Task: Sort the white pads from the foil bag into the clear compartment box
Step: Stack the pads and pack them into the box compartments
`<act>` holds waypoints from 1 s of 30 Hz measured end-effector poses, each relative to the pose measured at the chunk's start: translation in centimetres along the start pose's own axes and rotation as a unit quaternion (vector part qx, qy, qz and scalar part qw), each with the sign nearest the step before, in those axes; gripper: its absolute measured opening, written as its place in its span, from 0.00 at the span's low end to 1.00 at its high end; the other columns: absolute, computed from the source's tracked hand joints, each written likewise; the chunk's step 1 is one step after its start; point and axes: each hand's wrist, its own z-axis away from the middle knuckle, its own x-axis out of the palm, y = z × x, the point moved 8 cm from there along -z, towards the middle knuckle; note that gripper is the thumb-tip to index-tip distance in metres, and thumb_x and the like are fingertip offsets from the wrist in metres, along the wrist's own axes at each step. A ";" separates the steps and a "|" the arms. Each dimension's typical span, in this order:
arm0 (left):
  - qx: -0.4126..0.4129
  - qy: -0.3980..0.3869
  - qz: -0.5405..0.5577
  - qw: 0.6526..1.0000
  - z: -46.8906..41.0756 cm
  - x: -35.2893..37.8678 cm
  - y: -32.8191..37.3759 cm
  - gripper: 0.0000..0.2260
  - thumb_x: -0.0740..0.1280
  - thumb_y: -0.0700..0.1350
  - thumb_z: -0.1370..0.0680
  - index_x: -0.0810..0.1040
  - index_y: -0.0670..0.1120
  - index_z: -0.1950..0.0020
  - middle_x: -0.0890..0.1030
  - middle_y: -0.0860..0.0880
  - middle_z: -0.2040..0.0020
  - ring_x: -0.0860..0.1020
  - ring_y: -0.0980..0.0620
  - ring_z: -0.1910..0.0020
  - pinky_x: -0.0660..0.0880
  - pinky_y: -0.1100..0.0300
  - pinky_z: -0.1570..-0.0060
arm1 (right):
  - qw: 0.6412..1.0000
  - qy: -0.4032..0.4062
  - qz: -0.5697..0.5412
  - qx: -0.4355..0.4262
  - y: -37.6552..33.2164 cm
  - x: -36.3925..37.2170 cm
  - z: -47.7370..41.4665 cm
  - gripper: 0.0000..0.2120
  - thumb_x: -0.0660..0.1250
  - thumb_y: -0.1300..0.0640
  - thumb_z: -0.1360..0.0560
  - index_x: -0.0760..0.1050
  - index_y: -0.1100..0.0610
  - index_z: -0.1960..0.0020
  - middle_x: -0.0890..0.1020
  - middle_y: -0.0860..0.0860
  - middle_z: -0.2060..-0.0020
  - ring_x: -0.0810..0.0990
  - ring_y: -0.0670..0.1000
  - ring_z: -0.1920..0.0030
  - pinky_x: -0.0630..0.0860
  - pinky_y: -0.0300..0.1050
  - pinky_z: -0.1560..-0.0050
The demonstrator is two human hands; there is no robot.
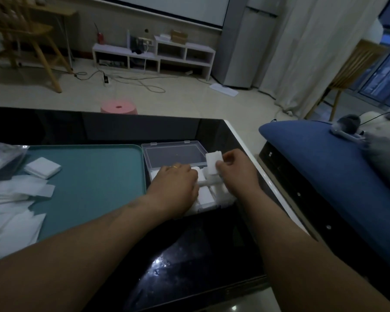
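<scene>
Right hand (234, 170) pinching pad (213, 162) above box (173, 155) beside tray (88, 181) edge, left hand (176, 183) inside, grip unclear

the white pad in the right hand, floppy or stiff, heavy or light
Probably light: the right hand pinches the white pad by one edge. Likely fairly stiff, not floppy: it stands upright, flat and square.

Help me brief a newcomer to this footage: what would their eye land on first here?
First, the right hand pinching a white pad above the clear compartment box at the right of the dark table, while the left hand rests over its compartments. Next, the teal tray to the left, with loose white pads scattered along its left edge beside the foil bag.
</scene>
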 end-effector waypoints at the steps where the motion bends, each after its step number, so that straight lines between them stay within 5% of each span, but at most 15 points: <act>1: -0.001 0.002 0.000 1.000 0.1 0.0 0.0 0.11 0.57 0.54 0.17 0.75 0.51 0.45 0.77 0.50 0.46 0.75 0.46 0.44 0.68 0.50 0.45 | 1.000 -0.010 0.015 -0.004 -0.1 0.6 0.0 0.06 0.69 0.51 0.20 0.76 0.48 0.44 0.81 0.45 0.51 0.81 0.49 0.48 0.80 0.58 0.42; 8: -0.006 0.008 0.018 1.000 0.5 0.1 -0.3 0.09 0.58 0.53 0.17 0.74 0.51 0.45 0.77 0.50 0.46 0.74 0.47 0.44 0.67 0.51 0.43 | 0.987 -0.003 0.154 -0.038 -0.6 1.9 0.2 0.02 0.65 0.51 0.20 0.77 0.47 0.49 0.82 0.47 0.53 0.80 0.52 0.49 0.79 0.59 0.41; 12: -0.010 0.008 0.028 1.000 0.5 0.3 -0.4 0.09 0.58 0.53 0.17 0.73 0.51 0.44 0.77 0.51 0.45 0.74 0.48 0.44 0.68 0.51 0.41 | 0.975 0.031 0.212 -0.051 -0.6 1.5 0.3 0.09 0.68 0.55 0.23 0.76 0.50 0.43 0.78 0.52 0.45 0.76 0.55 0.44 0.78 0.58 0.41; 18: -0.022 0.085 0.053 0.995 1.7 -1.2 -1.7 0.19 0.57 0.51 0.19 0.75 0.50 0.31 0.78 0.51 0.34 0.76 0.48 0.36 0.68 0.50 0.35 | 0.960 0.002 0.265 -0.094 -0.6 1.8 0.4 0.10 0.62 0.53 0.17 0.80 0.48 0.41 0.72 0.49 0.49 0.73 0.54 0.45 0.72 0.52 0.44; 23: -0.011 -0.032 -0.005 0.999 4.3 0.2 -3.1 0.31 0.41 0.58 0.21 0.69 0.51 0.24 0.70 0.50 0.23 0.66 0.50 0.23 0.58 0.47 0.23 | 0.967 0.025 0.238 -0.093 -0.6 1.0 0.4 0.11 0.61 0.53 0.17 0.79 0.50 0.39 0.77 0.52 0.44 0.74 0.54 0.43 0.73 0.56 0.39; 27: -0.029 -0.048 0.024 0.998 4.9 -0.4 -4.5 0.28 0.47 0.59 0.17 0.59 0.51 0.17 0.59 0.51 0.17 0.57 0.52 0.18 0.50 0.47 0.20 | 0.969 0.010 0.225 -0.105 -2.1 1.4 1.3 0.12 0.60 0.55 0.17 0.79 0.51 0.37 0.78 0.52 0.43 0.75 0.55 0.42 0.74 0.60 0.37; 30: -0.058 -0.019 0.073 0.995 6.0 -3.2 -6.6 0.25 0.52 0.57 0.16 0.64 0.51 0.19 0.64 0.50 0.19 0.61 0.50 0.19 0.56 0.45 0.21 | 0.975 0.020 0.196 -0.102 -3.3 1.1 2.3 0.14 0.59 0.57 0.18 0.79 0.52 0.38 0.78 0.53 0.42 0.76 0.57 0.41 0.74 0.61 0.38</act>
